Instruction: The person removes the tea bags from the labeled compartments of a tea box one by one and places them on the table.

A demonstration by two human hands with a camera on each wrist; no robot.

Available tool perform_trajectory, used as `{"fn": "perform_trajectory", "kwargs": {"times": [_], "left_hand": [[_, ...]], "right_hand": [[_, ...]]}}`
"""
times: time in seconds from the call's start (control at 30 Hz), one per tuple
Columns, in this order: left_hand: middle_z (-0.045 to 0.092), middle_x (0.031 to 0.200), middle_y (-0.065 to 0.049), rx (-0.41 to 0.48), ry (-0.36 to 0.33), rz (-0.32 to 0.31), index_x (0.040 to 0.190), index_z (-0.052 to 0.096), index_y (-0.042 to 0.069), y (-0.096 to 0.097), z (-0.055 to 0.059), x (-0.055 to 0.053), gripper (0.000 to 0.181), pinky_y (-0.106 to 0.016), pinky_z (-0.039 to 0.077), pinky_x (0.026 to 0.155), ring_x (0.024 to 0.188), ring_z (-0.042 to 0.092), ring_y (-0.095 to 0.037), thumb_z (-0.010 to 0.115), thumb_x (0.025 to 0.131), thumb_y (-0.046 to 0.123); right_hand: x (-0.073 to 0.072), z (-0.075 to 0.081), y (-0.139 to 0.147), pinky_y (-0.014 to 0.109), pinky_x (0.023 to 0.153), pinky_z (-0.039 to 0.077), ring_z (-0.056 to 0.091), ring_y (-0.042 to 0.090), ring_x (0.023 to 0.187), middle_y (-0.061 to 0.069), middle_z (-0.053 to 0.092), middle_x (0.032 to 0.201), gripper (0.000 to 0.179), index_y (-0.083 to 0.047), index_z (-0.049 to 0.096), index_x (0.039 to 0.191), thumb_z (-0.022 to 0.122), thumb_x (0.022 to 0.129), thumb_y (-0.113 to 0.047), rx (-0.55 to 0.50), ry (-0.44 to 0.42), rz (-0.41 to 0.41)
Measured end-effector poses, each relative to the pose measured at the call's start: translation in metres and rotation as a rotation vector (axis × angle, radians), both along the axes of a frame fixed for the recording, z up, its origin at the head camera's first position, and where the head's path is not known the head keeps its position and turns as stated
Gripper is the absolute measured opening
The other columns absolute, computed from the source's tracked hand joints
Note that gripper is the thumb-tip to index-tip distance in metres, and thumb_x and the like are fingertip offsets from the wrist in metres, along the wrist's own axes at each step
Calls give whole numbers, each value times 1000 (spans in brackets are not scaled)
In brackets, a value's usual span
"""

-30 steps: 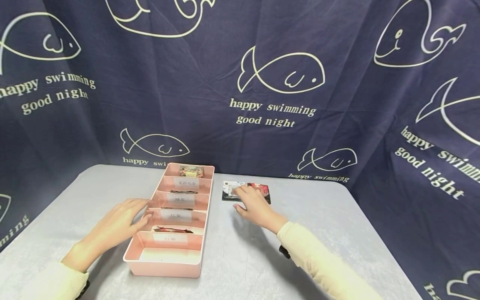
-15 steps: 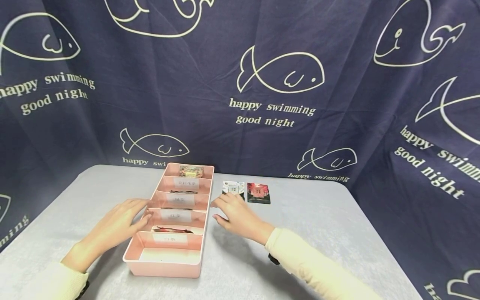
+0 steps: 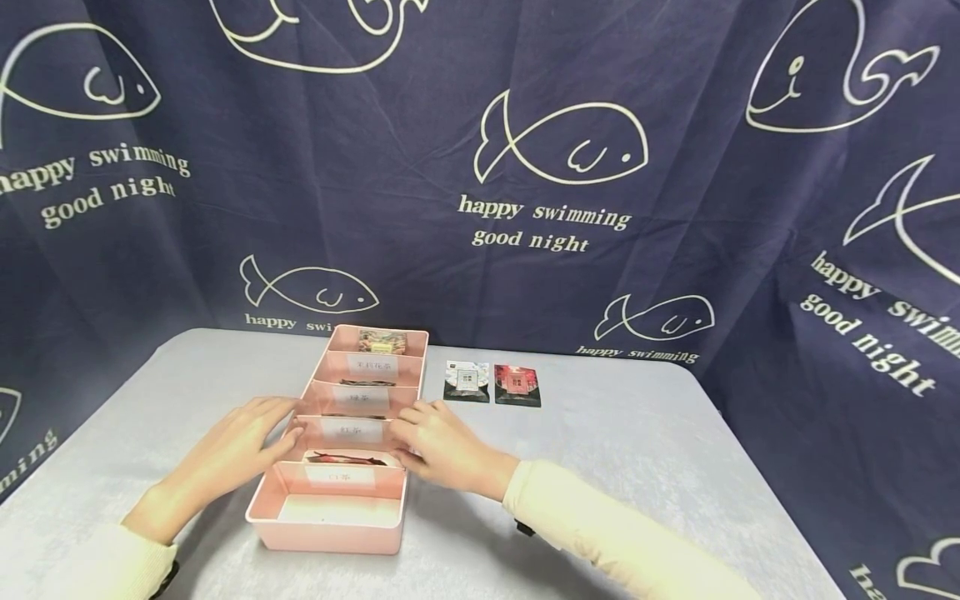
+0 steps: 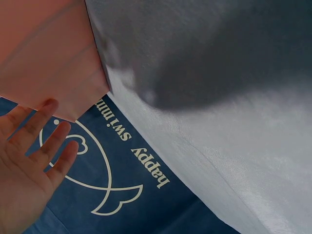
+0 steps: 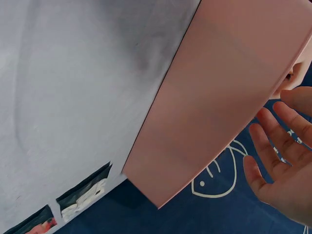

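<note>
A long pink divided box (image 3: 326, 537) stands on the table, paper labels with Chinese characters on its dividers. My left hand (image 3: 232, 442) lies at its left rim, thumb and fingers over the edge. At the opposite rim is my right hand (image 3: 450, 446), fingertips over the compartment labelled for red tea. The right wrist view shows that hand (image 5: 282, 161) with extended fingers beside the box's wall (image 5: 214, 97), holding nothing. Behind it on the table lie two flat tea sachets, one white and black (image 3: 467, 382), one red and black (image 3: 517, 386).
Inside the box, a red-edged sachet (image 3: 352, 459) shows behind the nearest divider, and a patterned sachet (image 3: 382, 342) lies in the farthest compartment. A dark blue curtain (image 3: 420, 167) printed with fish hangs behind the grey table (image 3: 600, 467).
My right hand has moved left and nearer, from over the two sachets to the box's right rim, uncovering both sachets. My left hand stays where it was.
</note>
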State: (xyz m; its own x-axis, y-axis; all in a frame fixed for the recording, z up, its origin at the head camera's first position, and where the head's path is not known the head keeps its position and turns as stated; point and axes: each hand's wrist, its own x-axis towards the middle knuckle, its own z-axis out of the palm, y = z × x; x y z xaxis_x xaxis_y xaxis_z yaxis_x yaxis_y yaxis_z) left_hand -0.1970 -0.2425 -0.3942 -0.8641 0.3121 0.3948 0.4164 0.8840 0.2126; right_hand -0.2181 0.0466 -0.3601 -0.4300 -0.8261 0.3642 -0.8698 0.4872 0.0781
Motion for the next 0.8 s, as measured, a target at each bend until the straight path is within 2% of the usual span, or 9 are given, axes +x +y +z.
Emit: {"fn": "perform_trajectory", "kwargs": {"times": [0.23,0.57,0.8], "left_hand": [[62,113,-14,-7,12,-5,115,59,4,-1,-2,-1,37,-49,41,94,109,54,-34,55,89,30],[63,111,-13,-6,21,-14,114,60,5,-2,-1,-1,36,-50,42,92,108,55,-33,56,89,30],[62,112,-12,-4,9,-10,114,59,5,-3,-1,0,36,-50,42,93,109,54,-33,55,89,31]], "right_hand": [[2,0,-7,19,71,36,52,7,85,-11,61,90,9,-22,61,90,64,82,-19,0,4,16],[3,0,-16,21,74,37,54,8,93,-12,63,95,11,-23,62,96,63,84,-24,46,-1,24],[3,0,-19,20,77,39,54,7,92,-12,64,96,12,-24,63,95,65,83,-23,44,8,54]]}}
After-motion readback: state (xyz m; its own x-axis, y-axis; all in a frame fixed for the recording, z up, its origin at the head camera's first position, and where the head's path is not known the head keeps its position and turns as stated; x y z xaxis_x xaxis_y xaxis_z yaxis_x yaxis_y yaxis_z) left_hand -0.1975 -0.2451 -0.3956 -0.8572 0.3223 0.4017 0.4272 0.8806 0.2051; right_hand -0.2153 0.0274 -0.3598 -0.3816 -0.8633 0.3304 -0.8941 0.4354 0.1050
